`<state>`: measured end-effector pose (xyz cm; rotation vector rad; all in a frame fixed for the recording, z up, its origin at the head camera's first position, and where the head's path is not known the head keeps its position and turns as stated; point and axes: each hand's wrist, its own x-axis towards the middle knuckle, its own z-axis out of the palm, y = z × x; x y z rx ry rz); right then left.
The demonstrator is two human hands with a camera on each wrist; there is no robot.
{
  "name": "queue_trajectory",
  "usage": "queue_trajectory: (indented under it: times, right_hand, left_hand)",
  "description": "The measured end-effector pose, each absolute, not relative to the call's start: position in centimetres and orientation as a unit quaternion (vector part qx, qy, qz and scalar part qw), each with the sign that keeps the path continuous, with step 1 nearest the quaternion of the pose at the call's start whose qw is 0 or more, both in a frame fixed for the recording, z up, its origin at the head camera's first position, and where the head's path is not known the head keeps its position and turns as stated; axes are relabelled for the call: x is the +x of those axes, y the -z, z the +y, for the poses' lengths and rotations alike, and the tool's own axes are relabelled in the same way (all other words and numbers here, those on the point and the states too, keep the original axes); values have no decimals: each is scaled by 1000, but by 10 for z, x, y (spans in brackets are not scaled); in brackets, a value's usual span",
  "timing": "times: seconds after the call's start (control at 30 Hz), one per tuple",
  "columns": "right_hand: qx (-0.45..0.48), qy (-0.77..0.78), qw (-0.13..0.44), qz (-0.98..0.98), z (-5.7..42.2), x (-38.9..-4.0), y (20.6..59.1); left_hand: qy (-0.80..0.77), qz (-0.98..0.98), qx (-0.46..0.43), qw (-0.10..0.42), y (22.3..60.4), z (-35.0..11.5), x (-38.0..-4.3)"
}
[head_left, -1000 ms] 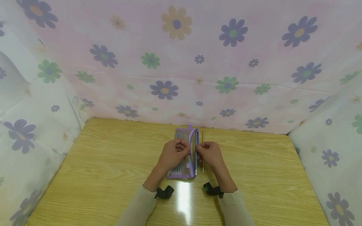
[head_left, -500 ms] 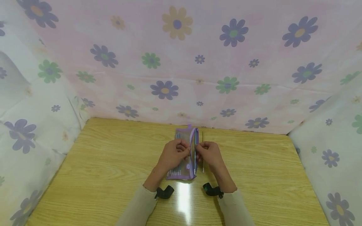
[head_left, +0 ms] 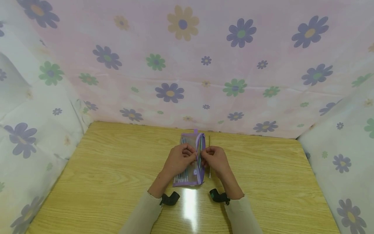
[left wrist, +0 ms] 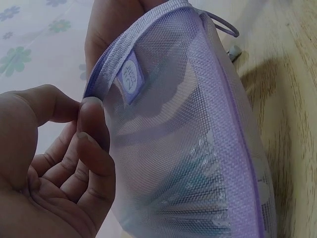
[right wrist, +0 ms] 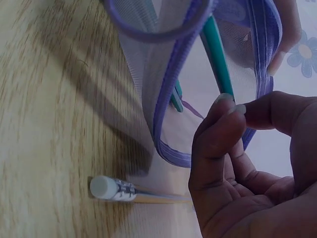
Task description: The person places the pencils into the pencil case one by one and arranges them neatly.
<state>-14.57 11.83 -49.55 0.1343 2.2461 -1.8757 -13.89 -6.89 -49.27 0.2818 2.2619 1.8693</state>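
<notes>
A purple-edged mesh pencil pouch (head_left: 190, 140) lies on the table with its zipper side spread apart. My left hand (head_left: 180, 159) pinches one edge of that opening between thumb and fingertips, seen closely in the left wrist view. Several teal pencils (left wrist: 195, 198) show through the mesh. With thumb and fingers, my right hand (head_left: 216, 158) pinches a green pencil (right wrist: 218, 59), which sits within the pouch's opening; its lower end is hidden by the fingers. A yellowish pencil with a white eraser (right wrist: 104, 188) lies on the table just right of the pouch.
The wood-grain table (head_left: 117, 182) runs back to a flowered cloth (head_left: 187, 65), with similar cloth at both sides. Black wrist cameras hang near each cuff. A small loop (right wrist: 158, 32) hangs off the pouch's near end.
The green pencil has shifted left from the pouch's right rim into its opening, and my right hand has moved slightly left with it. My left hand keeps its place.
</notes>
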Motion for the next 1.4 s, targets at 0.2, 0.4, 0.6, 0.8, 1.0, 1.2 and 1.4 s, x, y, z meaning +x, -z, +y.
queue_trajectory:
  times: [0.2,0.4,0.6,0.8,1.0,1.2,1.4]
  right_hand:
    - [42,627,109,770,119,-147,497]
    - [31,619,109,777,119,-147,496]
    - [20,605,95,790,123,-148,497]
    - [17,521,45,852,128,-150,499]
    - [28,441,4,897,132,-150,499]
    - [35,419,5,907,135,-151,500]
    - [54,367,-5,929,137,-151,508]
  left_hand:
    - [-631,764,90,97,494,-70,-140]
    - [-631,765,88,95,494,-70,-140]
    - [-627,769,89,92,493,-70,-140]
    - [-627,769,87,94,491,-71,-140]
    - [-628,768,85,95,491,-71,-140]
    - [-629,766,90,93,492,-71,-140]
    - [-627,768,91,94,492,-71,-140]
